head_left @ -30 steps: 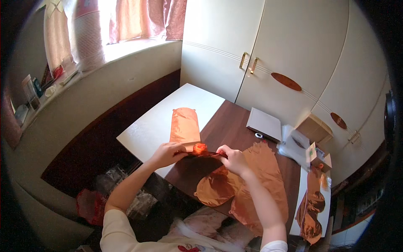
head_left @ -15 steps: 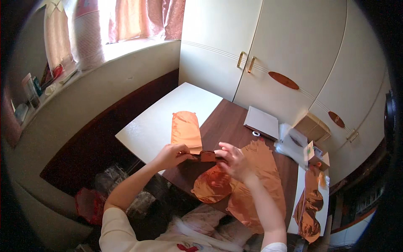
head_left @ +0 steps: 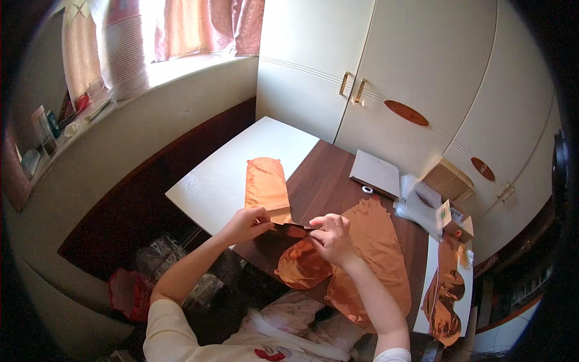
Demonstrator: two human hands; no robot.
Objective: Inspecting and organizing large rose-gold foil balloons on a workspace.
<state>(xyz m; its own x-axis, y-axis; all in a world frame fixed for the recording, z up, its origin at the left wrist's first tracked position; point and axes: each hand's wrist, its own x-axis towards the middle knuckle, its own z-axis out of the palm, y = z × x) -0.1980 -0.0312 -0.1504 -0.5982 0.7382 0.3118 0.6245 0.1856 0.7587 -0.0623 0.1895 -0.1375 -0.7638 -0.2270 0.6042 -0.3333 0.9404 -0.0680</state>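
Observation:
My left hand (head_left: 246, 225) is closed in a pinch on one end of a dark, shiny band of copper-coloured foil (head_left: 294, 230). At the band's other end, my right hand (head_left: 333, 239) pinches it between thumb and fingers. The stretched band lies across the lower end of a flat foil balloon section (head_left: 265, 184), which reaches onto the white board. Below my right hand lies a rounded, creased foil lobe (head_left: 303, 263). A broad foil piece (head_left: 380, 259) spreads right of it, partly under my right forearm. How these parts join is hidden by my hands.
The brown table (head_left: 316, 172) carries a white board (head_left: 241, 151) at left. A pale flat box (head_left: 375, 173), a tape roll (head_left: 367, 190), clear plastic packaging (head_left: 416, 205) and a small open carton (head_left: 455, 220) stand at back right. Another crumpled foil balloon (head_left: 446, 295) lies right.
My right hand has lowered slightly and its fingers have closed in on the foil band. The band between my hands looks narrower and more stretched. My left hand stays nearly in place.

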